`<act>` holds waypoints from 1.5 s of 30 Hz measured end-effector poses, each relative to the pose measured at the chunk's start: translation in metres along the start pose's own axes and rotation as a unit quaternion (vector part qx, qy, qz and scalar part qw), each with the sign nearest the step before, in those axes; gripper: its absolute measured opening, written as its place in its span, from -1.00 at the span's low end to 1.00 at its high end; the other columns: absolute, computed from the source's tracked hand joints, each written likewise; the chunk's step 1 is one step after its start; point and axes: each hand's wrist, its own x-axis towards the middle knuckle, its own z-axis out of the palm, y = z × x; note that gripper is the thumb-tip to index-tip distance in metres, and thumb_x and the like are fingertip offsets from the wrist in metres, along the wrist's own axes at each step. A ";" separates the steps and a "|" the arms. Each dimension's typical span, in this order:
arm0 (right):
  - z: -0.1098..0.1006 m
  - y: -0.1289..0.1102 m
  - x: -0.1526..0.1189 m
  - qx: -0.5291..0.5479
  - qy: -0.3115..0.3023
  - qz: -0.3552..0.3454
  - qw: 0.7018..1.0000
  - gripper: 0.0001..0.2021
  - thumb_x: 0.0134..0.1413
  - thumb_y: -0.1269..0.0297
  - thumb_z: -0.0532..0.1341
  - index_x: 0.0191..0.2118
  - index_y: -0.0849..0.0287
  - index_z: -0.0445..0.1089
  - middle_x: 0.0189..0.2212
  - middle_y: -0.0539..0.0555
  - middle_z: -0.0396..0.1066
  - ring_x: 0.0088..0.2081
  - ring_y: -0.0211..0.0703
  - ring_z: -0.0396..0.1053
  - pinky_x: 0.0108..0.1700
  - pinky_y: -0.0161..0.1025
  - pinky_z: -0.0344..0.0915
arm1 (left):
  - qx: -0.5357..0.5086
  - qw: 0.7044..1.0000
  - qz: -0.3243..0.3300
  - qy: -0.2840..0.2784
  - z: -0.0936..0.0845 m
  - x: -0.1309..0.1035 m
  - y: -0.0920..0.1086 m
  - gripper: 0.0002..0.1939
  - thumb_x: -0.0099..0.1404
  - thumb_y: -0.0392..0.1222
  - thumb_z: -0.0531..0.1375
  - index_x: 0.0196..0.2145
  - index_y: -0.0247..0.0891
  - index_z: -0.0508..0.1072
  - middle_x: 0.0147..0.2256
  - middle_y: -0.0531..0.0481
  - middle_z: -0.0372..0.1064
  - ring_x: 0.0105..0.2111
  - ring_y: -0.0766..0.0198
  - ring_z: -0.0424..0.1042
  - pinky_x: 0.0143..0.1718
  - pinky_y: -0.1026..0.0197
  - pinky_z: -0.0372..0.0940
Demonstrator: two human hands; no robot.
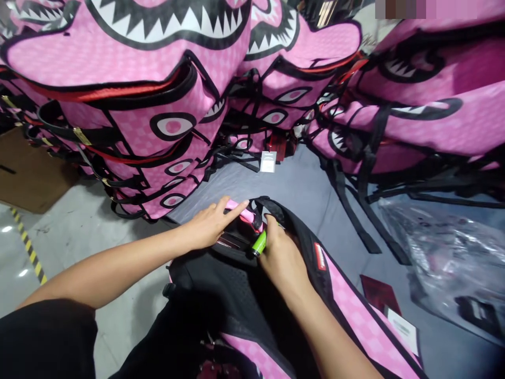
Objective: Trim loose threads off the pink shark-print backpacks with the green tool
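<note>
A black and pink backpack [244, 295] lies before me, its black back side up and its top pointing away. My left hand [215, 223] grips the bag's top, fingers bent over the pink edge [245, 213] and thumb stretched to the right; the fingertips are partly hidden. Closed in my right hand [280, 252] is a bright green, cylinder-shaped tool with a black end [259, 245]. It sits close to the black top loop [258, 210]; its far end is covered by my fingers, so its kind cannot be made out.
Stacked pink shark-face backpacks [173, 126] rise at left and behind, with more bags [426, 105] on the right. Clear plastic wrapping [445, 258] and dangling straps [355, 216] lie on the grey-covered surface [300, 184]. A cardboard box [35, 168] stands on the floor at left.
</note>
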 end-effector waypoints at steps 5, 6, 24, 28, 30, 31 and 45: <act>0.002 0.001 0.012 0.034 -0.015 0.006 0.999 -0.33 -0.04 0.58 0.11 0.26 0.33 0.02 -0.10 0.30 0.43 -0.11 0.10 0.46 -0.11 -0.08 0.39 | -0.039 0.997 -0.002 -0.063 -0.009 0.012 -0.007 -0.01 0.18 -0.51 0.07 0.38 0.01 -0.38 0.33 -0.34 -0.20 0.16 -0.11 0.28 0.07 -0.10 0.31; 0.002 0.002 0.014 0.043 -0.016 0.008 0.999 -0.32 -0.05 0.58 0.12 0.26 0.33 0.02 -0.10 0.29 0.43 -0.10 0.10 0.45 -0.10 -0.07 0.39 | -0.052 0.995 -0.004 -0.082 -0.012 0.015 -0.008 0.00 0.17 -0.52 0.08 0.38 0.00 -0.37 0.34 -0.34 -0.24 0.19 -0.13 0.24 0.10 -0.10 0.29; -0.033 0.049 -0.024 -0.017 0.200 -0.088 0.976 -0.57 0.23 0.05 0.17 0.08 0.24 0.30 -0.26 0.18 0.46 -0.31 -0.06 0.49 -0.26 -0.20 0.40 | -0.383 0.916 -0.102 -0.064 -0.034 -0.016 0.021 0.14 0.05 -0.11 0.41 0.37 0.19 -0.24 0.37 0.13 -0.05 0.34 0.06 0.04 0.33 -0.01 0.07; -0.046 0.056 -0.051 -0.050 0.205 -0.067 0.975 -0.52 0.24 0.04 0.15 0.16 0.23 0.24 -0.24 0.16 0.46 -0.32 -0.08 0.49 -0.23 -0.20 0.40 | -0.353 0.918 -0.181 0.015 -0.026 -0.006 0.036 -0.20 0.15 -0.03 0.33 0.28 0.21 0.13 0.18 0.20 0.33 0.17 0.10 0.33 0.21 0.04 0.26; -0.056 0.053 -0.062 -0.061 0.200 -0.068 0.976 -0.48 0.26 0.00 0.11 0.20 0.22 0.21 -0.34 0.12 0.45 -0.41 -0.11 0.45 -0.31 -0.21 0.40 | -0.347 0.921 -0.176 0.028 -0.019 -0.006 0.036 -0.17 0.12 -0.04 0.35 0.29 0.19 0.13 0.15 0.20 0.36 0.14 0.12 0.36 0.20 0.08 0.27; -0.062 0.049 -0.066 -0.060 0.192 -0.073 0.977 -0.47 0.27 -0.02 0.09 0.22 0.20 0.20 -0.36 0.11 0.44 -0.43 -0.11 0.45 -0.35 -0.21 0.39 | -0.347 0.924 -0.158 0.020 -0.015 -0.008 0.035 -0.09 0.08 -0.05 0.38 0.31 0.18 0.06 0.21 0.19 0.29 0.18 0.12 0.31 0.22 0.08 0.24; -0.065 -0.012 -0.021 0.028 -0.110 -0.179 0.977 -0.55 -0.27 0.61 0.06 -0.21 0.15 0.47 -0.38 0.07 0.47 -0.33 -0.13 0.42 -0.31 -0.25 0.33 | -0.369 0.919 -0.109 0.083 0.012 -0.031 0.032 0.04 0.18 -0.28 0.27 0.39 0.07 -0.32 0.39 0.05 -0.16 0.36 0.18 -0.04 0.36 0.06 0.01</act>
